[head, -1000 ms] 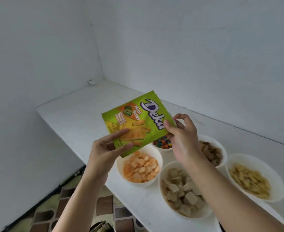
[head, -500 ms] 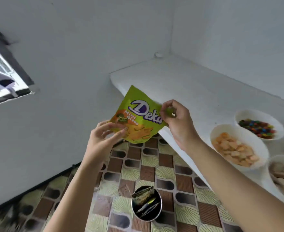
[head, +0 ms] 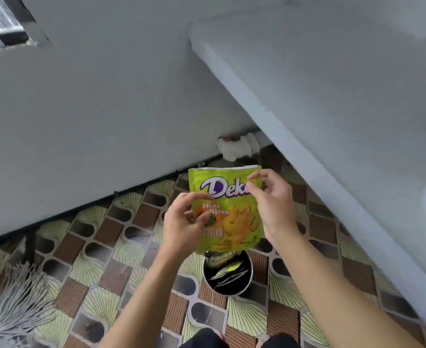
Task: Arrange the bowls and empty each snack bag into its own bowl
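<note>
A green Deka Mini Bites snack bag [head: 228,214] hangs upright over the floor, held flat by both hands. My left hand [head: 184,222] pinches its left side at mid height. My right hand [head: 272,204] grips its upper right corner. Directly beneath the bag stands a small round black bin [head: 228,276] with empty wrappers inside. The bowls are out of view.
The white counter [head: 332,84] runs along the right, its front edge slanting down to the lower right. A grey wall fills the upper left. A patterned tile floor [head: 106,247] lies below, with a grey mop head [head: 16,305] at the lower left.
My view has swung left and down, away from the bowls to the floor. Both hands have carried the snack bag off the counter to a spot above the bin and turned it upright.
</note>
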A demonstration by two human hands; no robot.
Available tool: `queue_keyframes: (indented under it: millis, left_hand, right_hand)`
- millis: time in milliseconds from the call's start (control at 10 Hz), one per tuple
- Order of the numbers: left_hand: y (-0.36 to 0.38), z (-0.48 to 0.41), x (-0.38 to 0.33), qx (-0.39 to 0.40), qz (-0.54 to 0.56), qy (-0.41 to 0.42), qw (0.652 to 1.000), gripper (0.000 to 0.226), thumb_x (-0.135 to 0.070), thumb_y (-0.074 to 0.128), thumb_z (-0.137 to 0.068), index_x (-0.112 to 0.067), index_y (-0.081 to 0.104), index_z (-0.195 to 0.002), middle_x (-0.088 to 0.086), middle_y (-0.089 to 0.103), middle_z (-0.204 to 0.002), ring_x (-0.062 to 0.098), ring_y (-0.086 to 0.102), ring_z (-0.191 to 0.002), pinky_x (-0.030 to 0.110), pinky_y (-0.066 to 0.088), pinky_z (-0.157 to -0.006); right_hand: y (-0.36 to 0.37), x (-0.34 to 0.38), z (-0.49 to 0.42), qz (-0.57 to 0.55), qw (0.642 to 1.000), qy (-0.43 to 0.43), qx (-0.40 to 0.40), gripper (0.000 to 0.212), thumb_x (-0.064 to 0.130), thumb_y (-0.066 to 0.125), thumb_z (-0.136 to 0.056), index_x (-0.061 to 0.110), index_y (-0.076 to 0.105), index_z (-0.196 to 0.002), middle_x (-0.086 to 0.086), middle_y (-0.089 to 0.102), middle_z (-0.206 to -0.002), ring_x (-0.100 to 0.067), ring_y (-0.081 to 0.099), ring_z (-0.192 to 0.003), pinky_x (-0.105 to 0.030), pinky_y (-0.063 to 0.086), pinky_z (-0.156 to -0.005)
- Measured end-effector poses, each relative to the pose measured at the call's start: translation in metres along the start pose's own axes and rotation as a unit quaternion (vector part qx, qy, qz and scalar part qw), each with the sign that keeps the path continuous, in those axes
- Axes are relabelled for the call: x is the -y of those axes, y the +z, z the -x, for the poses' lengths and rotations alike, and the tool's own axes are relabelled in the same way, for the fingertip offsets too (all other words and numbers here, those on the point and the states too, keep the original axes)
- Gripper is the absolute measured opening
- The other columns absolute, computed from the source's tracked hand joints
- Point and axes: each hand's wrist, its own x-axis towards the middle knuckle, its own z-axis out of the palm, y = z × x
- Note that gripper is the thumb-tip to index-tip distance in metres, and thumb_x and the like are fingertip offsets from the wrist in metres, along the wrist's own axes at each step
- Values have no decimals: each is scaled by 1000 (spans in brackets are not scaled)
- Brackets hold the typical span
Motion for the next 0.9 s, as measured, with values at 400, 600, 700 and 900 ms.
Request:
queue_keyframes:
  millis: [400,600,700,900]
  left_hand:
    - [72,-35,291,-7,118,-209,971,21,-4,68,-94,-22,76,-86,2,79,-99,12,75,-92,22,57,-71]
    - [89,-35,369,-6,54,-266,962,13,0,62,-96,3,73,-104,8,76,-98,-6,71,-72,9,51,-57]
    - [88,-29,377,10,49,-288,956,16,6,62,-94,11,70,-107,7,73,-96,-8,70,-68,7,51,-55]
    - [75,-14,324,4,54,-259,964,18,-9,74,-89,-10,73,-107,0,73,-110,4,69,-95,8,50,-59]
  right_hand:
    - [15,-314,-35,72,995,58,43,35,-4,67,-85,29,63,-75,2,64,-84,-16,62,-82,-39,52,-81]
    - [18,-413,-30,115,988,76,67,32,-2,72,-82,28,64,-73,6,68,-80,-20,67,-87,-34,56,-85]
    - [16,-427,-20,114,983,107,97,34,-2,72,-84,30,66,-77,4,70,-90,-16,68,-96,-32,57,-86]
    - [1,-375,-2,101,977,170,82,23,10,69,-91,31,72,-100,8,71,-117,-6,61,-120,-36,49,-107]
